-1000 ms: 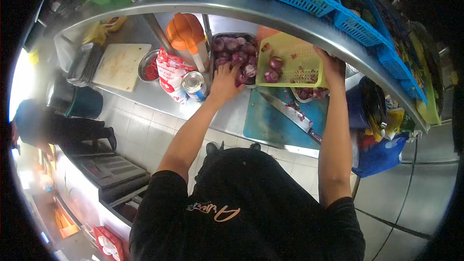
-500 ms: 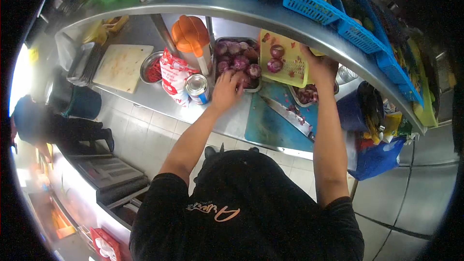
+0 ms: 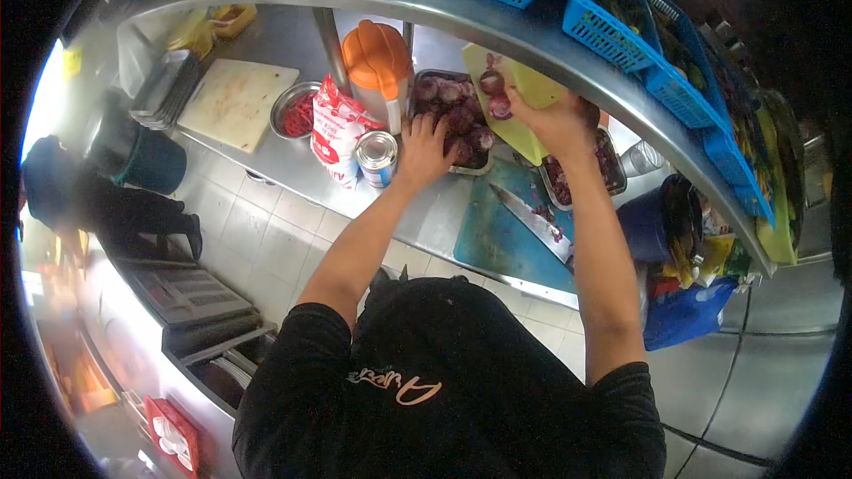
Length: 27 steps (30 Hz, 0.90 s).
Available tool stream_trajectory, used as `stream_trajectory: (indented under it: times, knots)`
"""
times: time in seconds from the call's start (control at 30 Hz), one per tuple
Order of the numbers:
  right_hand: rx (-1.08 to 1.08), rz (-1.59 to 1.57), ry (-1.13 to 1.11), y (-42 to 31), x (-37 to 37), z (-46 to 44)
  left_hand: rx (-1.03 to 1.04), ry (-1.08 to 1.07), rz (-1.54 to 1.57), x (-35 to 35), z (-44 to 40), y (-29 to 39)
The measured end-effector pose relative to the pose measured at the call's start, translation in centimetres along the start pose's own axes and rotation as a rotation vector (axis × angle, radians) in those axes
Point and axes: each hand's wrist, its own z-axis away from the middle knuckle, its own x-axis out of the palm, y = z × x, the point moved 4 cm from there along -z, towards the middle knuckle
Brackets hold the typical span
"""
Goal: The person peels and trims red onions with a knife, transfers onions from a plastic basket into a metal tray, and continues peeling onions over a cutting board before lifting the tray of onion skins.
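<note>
A metal tray point(image 3: 486, 164) full of red onions has my left hand point(image 3: 426, 149) at its near left side, fingers spread over the onions. To its right, my right hand point(image 3: 557, 129) grips a tilted yellow-green basket point(image 3: 525, 80). Two red onions point(image 3: 497, 96) lie in the basket, close to my right fingers. Beneath my right forearm is a second tray point(image 3: 612, 168) of red onion pieces, partly hidden. The knife point(image 3: 532, 223) rests on the blue-green cutting board point(image 3: 488, 231) among onion scraps.
Left of the onions stand a can point(image 3: 377, 158), a red-white bag point(image 3: 335, 144), an orange-lidded jug point(image 3: 374, 58) and a bowl of red strips point(image 3: 295, 111). A white board point(image 3: 238, 105) lies farther left. Blue baskets point(image 3: 608, 34) line the shelf above. Another person point(image 3: 106, 213) stands far left.
The basket has tipped more steeply toward the onion tray, and my right hand has moved left with it. My left hand has shifted to the tray's left side. The camera view has turned slightly.
</note>
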Motion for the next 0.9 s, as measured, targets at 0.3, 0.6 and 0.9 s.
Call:
stream_trajectory:
  times: [0.3,0.6,0.9]
  knots:
    - [0.078,-0.203,-0.031,1.1,0.5,0.3,-0.009,-0.054,0.037,-0.2,0.1,0.7]
    - [0.05,0.036,0.26,6.5,-3.0,3.2,0.191,-0.054,0.143,-0.6,-2.8,4.1]
    - [0.402,-0.485,0.515,12.6,-7.4,8.9,0.144,-0.149,-0.011,8.2,-7.1,0.0]
